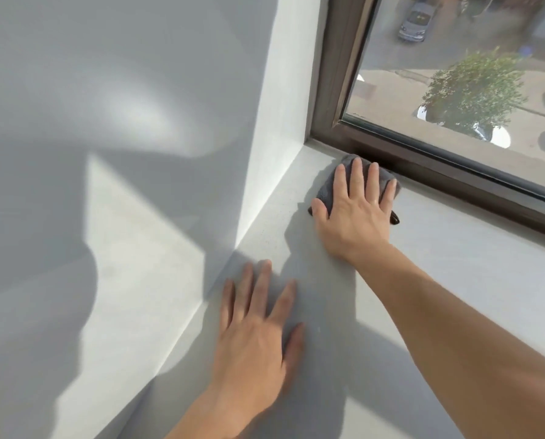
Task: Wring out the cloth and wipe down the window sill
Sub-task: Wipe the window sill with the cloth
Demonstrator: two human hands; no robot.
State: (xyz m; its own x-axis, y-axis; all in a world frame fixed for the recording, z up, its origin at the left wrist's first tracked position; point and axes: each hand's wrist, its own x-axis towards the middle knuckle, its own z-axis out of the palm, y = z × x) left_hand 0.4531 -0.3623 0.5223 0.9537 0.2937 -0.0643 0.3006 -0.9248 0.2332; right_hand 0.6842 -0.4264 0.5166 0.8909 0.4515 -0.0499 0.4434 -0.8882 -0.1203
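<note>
right hand (356, 210) spread flat, pinning grey cloth (328, 185) at sill (455, 264) back corner against frame (455, 172) — left hand (258, 331) open, bracing, holding nothing — keep your palm pressure even, drag along the frame edge.

My cloth (326, 188) is dark grey and bunched into a small wad, lying flat on the window sill (455, 280) at about one o'clock from me, in the far corner, touching the frame's bottom rail. The sill is pale grey, smooth and matt, partly in sun and partly in shadow.
</note>
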